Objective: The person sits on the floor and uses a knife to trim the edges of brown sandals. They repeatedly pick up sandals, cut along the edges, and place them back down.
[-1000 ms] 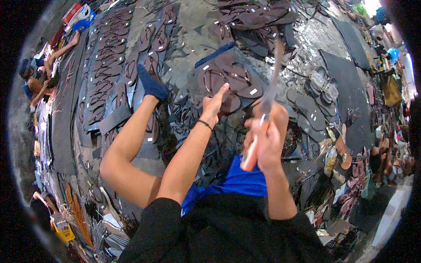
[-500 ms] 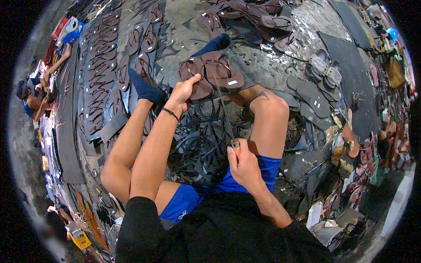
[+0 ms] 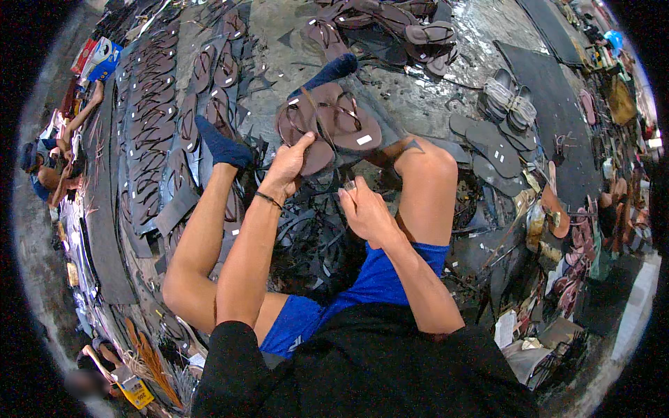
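Note:
A pair of brown thong sandals, the left one [image 3: 291,120] and the right one [image 3: 354,124], lies side by side on a dark sheet of sole material [image 3: 391,127] between my knees. My left hand [image 3: 289,166] grips the near end of the left sandal, thumb on top; its other fingers are hidden underneath. In my right hand [image 3: 369,210] is a long, thin-bladed knife [image 3: 323,131], the fist closed round its handle. Its blade runs away from me between the two sandals, the tip near their far ends.
Rows of finished-looking brown sandals [image 3: 152,104] lie on the left. More sandals [image 3: 397,24] are heaped at the far side. Grey sole pieces [image 3: 491,150] and bundled sandals [image 3: 509,101] sit to the right. Dark offcuts [image 3: 306,240] cover the floor between my legs. Another person [image 3: 49,167] sits far left.
My right hand has pushed forward and slightly left, and the blade has slid farther between the sandals. My left hand keeps its grip on the left sandal.

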`<move>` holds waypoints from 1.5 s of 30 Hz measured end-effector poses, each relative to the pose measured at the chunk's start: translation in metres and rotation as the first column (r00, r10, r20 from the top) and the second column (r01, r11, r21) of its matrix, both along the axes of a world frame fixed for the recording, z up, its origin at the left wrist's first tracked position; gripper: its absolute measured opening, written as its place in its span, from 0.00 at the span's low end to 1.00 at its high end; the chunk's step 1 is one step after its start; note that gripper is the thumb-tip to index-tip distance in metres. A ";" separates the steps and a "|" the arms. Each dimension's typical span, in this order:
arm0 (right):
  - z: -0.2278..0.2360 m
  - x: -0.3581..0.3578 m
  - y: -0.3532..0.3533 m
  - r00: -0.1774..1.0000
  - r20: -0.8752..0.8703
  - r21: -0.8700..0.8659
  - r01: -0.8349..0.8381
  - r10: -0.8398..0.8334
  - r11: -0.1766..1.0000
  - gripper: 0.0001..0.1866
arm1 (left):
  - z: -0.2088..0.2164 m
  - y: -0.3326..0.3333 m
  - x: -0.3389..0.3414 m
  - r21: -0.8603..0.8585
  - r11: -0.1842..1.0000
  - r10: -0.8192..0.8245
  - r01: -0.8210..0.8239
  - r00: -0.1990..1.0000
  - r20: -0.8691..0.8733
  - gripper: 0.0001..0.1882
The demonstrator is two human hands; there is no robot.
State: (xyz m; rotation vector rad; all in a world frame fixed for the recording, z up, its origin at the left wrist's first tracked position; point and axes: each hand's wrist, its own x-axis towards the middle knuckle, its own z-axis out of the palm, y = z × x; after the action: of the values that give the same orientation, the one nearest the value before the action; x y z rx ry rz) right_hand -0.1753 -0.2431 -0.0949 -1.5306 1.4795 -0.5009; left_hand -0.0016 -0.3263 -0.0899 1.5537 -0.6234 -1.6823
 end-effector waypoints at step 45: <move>0.088 -0.005 0.117 0.806 0.309 -0.015 -0.527 0.505 0.850 0.17 | 0.095 0.273 0.055 -0.104 0.672 0.697 -0.733 0.673 -0.247 0.17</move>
State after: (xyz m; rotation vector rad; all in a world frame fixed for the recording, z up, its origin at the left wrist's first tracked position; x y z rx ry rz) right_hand -0.1804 -0.1262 -0.0071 -1.6333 0.7842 -0.3282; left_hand 0.0537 -0.0537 0.0051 1.2333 -0.0264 -1.0849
